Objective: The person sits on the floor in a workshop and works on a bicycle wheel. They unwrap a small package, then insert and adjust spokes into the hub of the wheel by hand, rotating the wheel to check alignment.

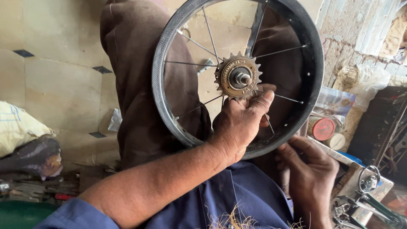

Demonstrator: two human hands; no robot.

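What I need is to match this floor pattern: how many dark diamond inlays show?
3 dark diamonds: one upper left, one beside the brown trouser leg, one lower by that leg. The wheel and leg may hide more.

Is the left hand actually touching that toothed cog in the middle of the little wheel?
Touching. The head view shows the left hand reaching through the spokes, its thumb pressed against the lower edge of the rusty cog at the centre of the wheel.

red-lidded round tin, right, pale sack, left
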